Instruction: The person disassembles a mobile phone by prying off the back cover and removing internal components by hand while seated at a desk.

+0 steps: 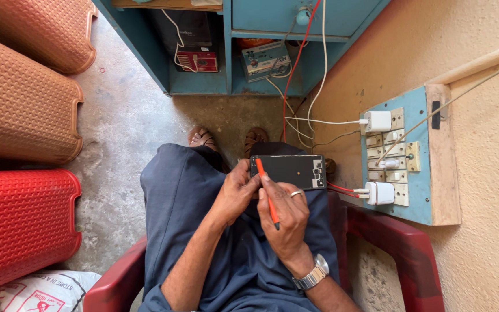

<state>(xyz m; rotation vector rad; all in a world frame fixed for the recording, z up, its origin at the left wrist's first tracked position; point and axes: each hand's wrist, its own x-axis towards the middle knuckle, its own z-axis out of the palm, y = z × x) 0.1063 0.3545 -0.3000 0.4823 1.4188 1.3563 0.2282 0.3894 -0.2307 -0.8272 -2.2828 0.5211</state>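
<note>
An opened black phone (291,171) lies flat across my lap, its circuit parts showing at the right end. My left hand (235,193) grips the phone's near-left edge and steadies it. My right hand (284,215), with a ring and a wristwatch, holds a thin orange-red tool (267,193) like a pen. The tool's tip touches the phone's left end. I sit in a red plastic chair (402,245) with dark blue cloth over my legs.
A blue switchboard (420,167) with two white plugged-in chargers hangs on the wall at right. A blue cabinet (203,86) with small devices and cables stands ahead. Red and brown plastic chairs (21,222) lie at left, a printed sack (36,292) below them.
</note>
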